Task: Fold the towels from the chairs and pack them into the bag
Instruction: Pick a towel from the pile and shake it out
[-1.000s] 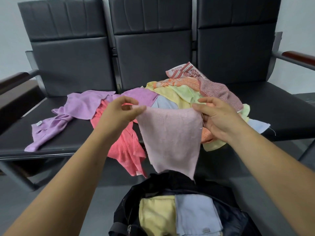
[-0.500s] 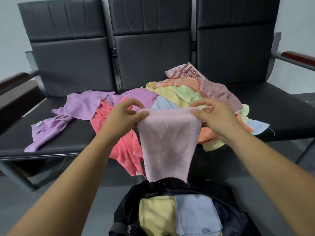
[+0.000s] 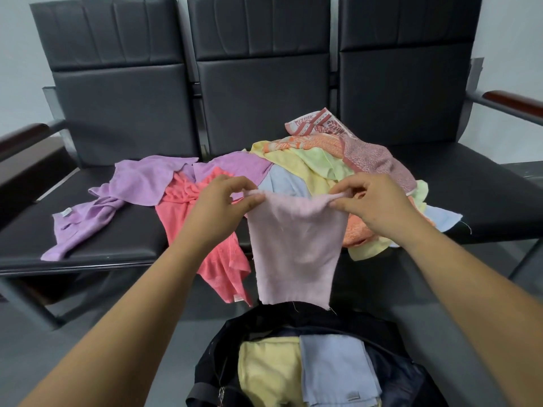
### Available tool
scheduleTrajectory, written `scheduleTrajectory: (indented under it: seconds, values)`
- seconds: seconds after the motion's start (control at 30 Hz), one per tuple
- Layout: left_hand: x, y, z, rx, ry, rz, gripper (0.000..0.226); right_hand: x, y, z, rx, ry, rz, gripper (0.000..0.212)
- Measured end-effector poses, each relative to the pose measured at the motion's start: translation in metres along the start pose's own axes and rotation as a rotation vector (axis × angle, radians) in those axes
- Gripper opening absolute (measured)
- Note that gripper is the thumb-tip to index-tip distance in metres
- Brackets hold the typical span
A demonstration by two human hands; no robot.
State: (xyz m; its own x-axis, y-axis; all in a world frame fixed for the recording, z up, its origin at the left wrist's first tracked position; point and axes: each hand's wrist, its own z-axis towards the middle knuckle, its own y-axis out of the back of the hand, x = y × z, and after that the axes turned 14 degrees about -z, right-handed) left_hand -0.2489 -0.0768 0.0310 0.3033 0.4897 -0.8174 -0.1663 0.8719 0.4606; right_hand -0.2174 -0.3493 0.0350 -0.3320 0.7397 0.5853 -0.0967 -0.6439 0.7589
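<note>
A pale pink towel hangs in the air in front of the chairs, above the open black bag. My left hand pinches its top left corner and my right hand pinches its top right corner. The towel's lower edge hangs just above the bag's rim. Inside the bag lie a folded yellow towel and a folded light blue towel. On the seats behind lie a coral towel, purple towels and a heap of yellow, orange and patterned towels.
Three joined black chairs stand against a pale wall, with wooden armrests at the left and the right. The bag sits on a grey floor below the seat edge.
The pink towel has been gathered narrower and now hangs straighter, its bottom edge level rather than pointed. Both hands have shifted slightly along its top edge, keeping their hold.
</note>
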Motion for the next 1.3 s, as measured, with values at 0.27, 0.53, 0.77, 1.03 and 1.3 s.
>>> scheduleTrajectory:
  seconds: [0.27,0.53,0.77,1.03,1.3]
  values:
    - [-0.023,-0.024,-0.012,0.176,0.011,-0.362,0.021,0.02,-0.025,-0.016,0.433,0.062,0.562,0.012]
    - [-0.001,-0.022,-0.018,0.528,0.35,-0.604,0.03,0.025,-0.01,-0.002,0.129,-0.223,1.011,0.009]
    - [-0.005,-0.04,-0.024,0.461,0.459,-0.928,0.037,0.002,-0.002,0.003,0.103,-0.402,0.829,0.012]
    - [-0.028,-0.046,-0.016,0.092,0.538,-1.246,0.032,-0.036,-0.008,0.007,0.261,-0.512,1.219,0.042]
    - [-0.026,-0.032,-0.013,0.072,0.63,-1.423,0.042,-0.022,-0.045,-0.006,0.593,-0.298,1.097,0.066]
